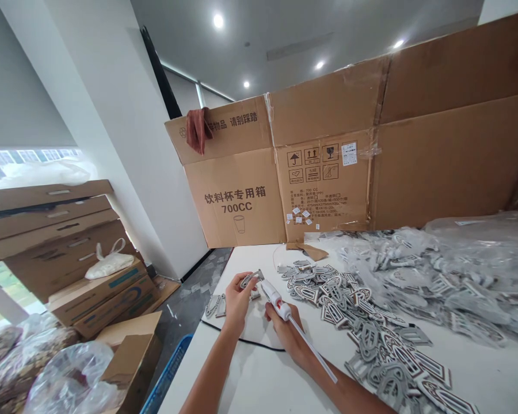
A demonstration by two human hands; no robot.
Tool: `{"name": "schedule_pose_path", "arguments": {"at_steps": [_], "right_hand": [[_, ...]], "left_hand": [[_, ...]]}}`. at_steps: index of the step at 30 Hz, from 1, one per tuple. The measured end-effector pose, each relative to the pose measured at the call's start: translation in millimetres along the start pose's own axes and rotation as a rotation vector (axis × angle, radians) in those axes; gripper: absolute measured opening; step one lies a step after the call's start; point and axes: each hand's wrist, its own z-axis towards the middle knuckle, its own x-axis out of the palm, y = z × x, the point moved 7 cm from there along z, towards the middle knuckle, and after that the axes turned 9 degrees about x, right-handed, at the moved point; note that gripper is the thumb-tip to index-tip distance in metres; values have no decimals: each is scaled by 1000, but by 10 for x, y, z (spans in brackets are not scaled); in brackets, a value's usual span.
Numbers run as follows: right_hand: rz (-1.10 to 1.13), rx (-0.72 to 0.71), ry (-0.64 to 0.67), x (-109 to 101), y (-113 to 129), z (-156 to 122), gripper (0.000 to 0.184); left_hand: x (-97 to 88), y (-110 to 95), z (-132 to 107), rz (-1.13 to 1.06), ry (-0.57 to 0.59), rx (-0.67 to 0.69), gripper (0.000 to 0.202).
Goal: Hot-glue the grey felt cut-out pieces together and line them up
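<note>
My left hand [238,299] pinches a small grey arch-shaped flat piece [248,279] above the white table [259,379]. My right hand [285,329] is closed round a white pen-like tool with a red band [276,298]; its tip points at the piece and a thin white cord [313,349] trails back over my forearm. Two more grey pieces [216,306] lie just left of my left hand. A large heap of similar grey and white pieces [362,328] spreads to the right of my hands.
A flattened cardboard box wall [328,172] with printed text stands along the table's far edge, a reddish cloth [197,130] hung over it. Clear plastic bags of pieces [479,259] lie at the right. Stacked cartons [60,241] and bags fill the floor at left, beside a blue crate [168,376].
</note>
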Motion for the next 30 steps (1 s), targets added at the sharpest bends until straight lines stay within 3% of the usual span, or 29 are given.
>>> {"name": "schedule_pose_path", "arguments": {"at_steps": [18, 30], "right_hand": [[-141, -187, -31, 14, 4, 88, 54], [-113, -139, -18, 14, -13, 97, 55]], "left_hand": [[53, -29, -14, -11, 35, 54, 42], [56, -30, -18, 5, 32, 46, 43]]}}
